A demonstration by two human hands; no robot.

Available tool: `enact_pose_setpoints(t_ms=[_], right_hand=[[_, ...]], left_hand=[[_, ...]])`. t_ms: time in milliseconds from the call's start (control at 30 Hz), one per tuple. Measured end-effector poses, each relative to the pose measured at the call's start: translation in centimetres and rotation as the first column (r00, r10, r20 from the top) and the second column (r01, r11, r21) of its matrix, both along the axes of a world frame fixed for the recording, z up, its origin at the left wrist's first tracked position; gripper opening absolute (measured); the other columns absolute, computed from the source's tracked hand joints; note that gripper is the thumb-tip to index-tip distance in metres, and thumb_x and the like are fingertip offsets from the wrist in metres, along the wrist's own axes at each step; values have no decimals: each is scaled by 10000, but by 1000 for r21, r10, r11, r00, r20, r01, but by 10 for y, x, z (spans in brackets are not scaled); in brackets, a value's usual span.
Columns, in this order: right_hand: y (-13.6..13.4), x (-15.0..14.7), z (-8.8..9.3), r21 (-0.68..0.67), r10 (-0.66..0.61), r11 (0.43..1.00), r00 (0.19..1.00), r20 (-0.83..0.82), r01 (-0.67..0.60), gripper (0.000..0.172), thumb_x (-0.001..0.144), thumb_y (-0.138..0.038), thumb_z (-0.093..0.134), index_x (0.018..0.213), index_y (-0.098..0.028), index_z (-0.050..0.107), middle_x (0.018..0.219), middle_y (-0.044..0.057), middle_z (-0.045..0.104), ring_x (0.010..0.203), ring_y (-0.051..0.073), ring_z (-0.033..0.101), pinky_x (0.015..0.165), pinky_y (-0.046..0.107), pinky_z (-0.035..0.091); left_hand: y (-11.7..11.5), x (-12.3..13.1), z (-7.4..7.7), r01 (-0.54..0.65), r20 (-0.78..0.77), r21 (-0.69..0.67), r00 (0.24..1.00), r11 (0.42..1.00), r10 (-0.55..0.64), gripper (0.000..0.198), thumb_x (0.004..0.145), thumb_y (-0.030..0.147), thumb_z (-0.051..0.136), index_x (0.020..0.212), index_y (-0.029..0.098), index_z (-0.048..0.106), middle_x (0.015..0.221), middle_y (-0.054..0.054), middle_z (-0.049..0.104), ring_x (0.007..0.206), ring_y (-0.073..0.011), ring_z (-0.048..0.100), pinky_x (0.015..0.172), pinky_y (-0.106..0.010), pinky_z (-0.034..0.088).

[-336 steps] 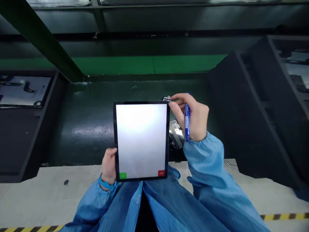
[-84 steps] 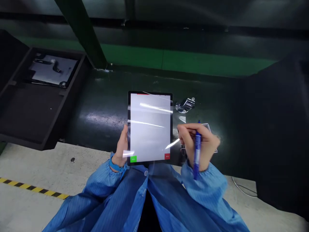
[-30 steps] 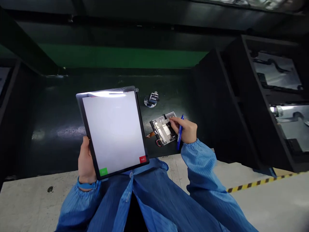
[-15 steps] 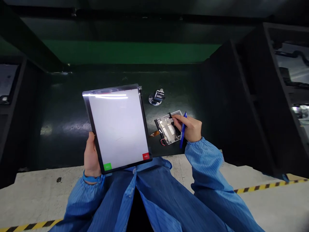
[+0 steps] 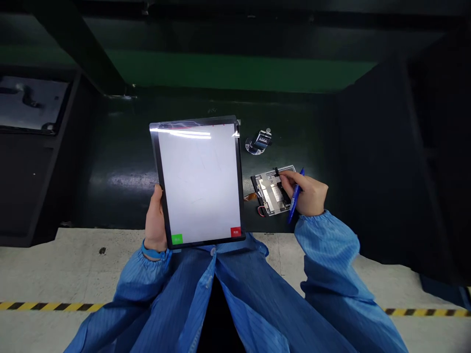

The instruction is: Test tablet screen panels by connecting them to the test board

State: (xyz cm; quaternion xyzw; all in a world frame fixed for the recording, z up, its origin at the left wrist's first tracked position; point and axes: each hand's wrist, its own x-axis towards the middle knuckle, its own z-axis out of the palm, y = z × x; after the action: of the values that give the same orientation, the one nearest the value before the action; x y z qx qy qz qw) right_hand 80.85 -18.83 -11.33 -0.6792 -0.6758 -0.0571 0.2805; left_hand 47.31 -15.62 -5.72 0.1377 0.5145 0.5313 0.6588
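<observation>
My left hand (image 5: pixel 155 220) grips the lower left edge of a tablet (image 5: pixel 200 181) with a glowing white screen, a green button at its bottom left and a red one at bottom right. The tablet is held upright over my lap. My right hand (image 5: pixel 307 193) is closed around a blue pen (image 5: pixel 295 202) and rests on a small metal circuit module (image 5: pixel 272 192) lying on the dark bench; its fingertips touch the module's top edge. Both arms wear blue sleeves.
A metal hand tally counter (image 5: pixel 259 141) sits on the bench (image 5: pixel 125 162) behind the module. A dark tray with a grey panel (image 5: pixel 31 103) stands at far left, a tall dark rack (image 5: pixel 405 162) at right. Yellow-black floor tape (image 5: pixel 44 306) runs below.
The view has swung left over the last second. The tablet has straightened from a tilt to nearly upright. My right hand stays on the module with the pen.
</observation>
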Motion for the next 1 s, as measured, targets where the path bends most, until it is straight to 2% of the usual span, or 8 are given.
enact_pose_setpoints(t_ms=[167, 300, 400, 533, 700, 767, 867, 1000], right_hand=[[2, -22, 20, 147, -21, 988, 981, -192, 50, 210, 929, -314, 604, 908, -188, 771, 634, 17, 680, 528, 153, 629, 531, 260, 474], [4, -67, 61, 172, 16, 983, 893, -450, 69, 244, 984, -344, 544, 1001, -204, 742, 617, -13, 633, 504, 147, 602, 518, 274, 472], [13, -94, 92, 182, 47, 981, 837, -545, 63, 262, 1011, -355, 495, 1046, -226, 720, 606, -18, 603, 508, 151, 591, 527, 283, 471], [42, -97, 119, 178, 71, 984, 894, -442, 10, 297, 983, -370, 569, 1178, -161, 652, 703, 11, 660, 596, 155, 633, 589, 277, 484], [68, -82, 141, 75, 149, 987, 983, -104, -142, 271, 984, -365, 584, 791, -177, 607, 597, -37, 490, 517, 103, 469, 537, 254, 331], [68, -86, 152, 74, 266, 963, 960, -83, -261, 276, 999, -329, 559, 764, -184, 572, 597, -48, 440, 515, 88, 417, 539, 249, 304], [65, -103, 176, 112, 480, 877, 860, -172, -468, 316, 1032, -343, 482, 767, -186, 554, 689, -46, 492, 605, 70, 459, 591, 220, 347], [67, -131, 209, 168, 611, 789, 784, -109, -591, 765, 981, -537, -2, 651, -147, 567, 647, -60, 460, 541, -18, 508, 551, 151, 348]], left_hand=[[-5, -2, 3, -3, -5, 24, 1000, 1000, 3, 346, 899, 478, 628, 1113, 236, 753, 1207, 14, 746, 1314, -246, 571, 1019, -288, 550], [-9, 0, 6, 12, -9, 40, 1000, 999, -12, 330, 892, 490, 636, 1064, 240, 762, 1218, 20, 742, 1355, -249, 527, 1042, -289, 534], [-13, 2, 9, 9, -11, 37, 1000, 999, -9, 330, 881, 486, 651, 1081, 246, 757, 1190, 17, 753, 1329, -260, 554, 1049, -323, 536], [-19, 2, 13, -14, -30, 26, 999, 1000, 15, 304, 857, 461, 682, 1050, 243, 767, 1113, 7, 777, 1265, -275, 612, 1025, -343, 554], [-20, 1, 15, -17, -64, 42, 998, 999, 20, 255, 856, 427, 677, 997, 237, 770, 1079, -7, 784, 1267, -283, 611, 1016, -351, 554], [-19, 3, 14, -11, -54, 31, 998, 999, 12, 262, 859, 430, 669, 992, 228, 768, 1106, -12, 777, 1289, -281, 593, 1026, -347, 545], [-19, 5, 14, 7, -39, 27, 999, 1000, -6, 278, 866, 446, 663, 994, 223, 769, 1124, -16, 773, 1334, -262, 551, 1036, -306, 528], [-20, 6, 14, 29, -30, 30, 999, 999, -28, 287, 860, 465, 673, 995, 231, 771, 1125, -10, 773, 1370, -255, 512, 1039, -286, 523]])
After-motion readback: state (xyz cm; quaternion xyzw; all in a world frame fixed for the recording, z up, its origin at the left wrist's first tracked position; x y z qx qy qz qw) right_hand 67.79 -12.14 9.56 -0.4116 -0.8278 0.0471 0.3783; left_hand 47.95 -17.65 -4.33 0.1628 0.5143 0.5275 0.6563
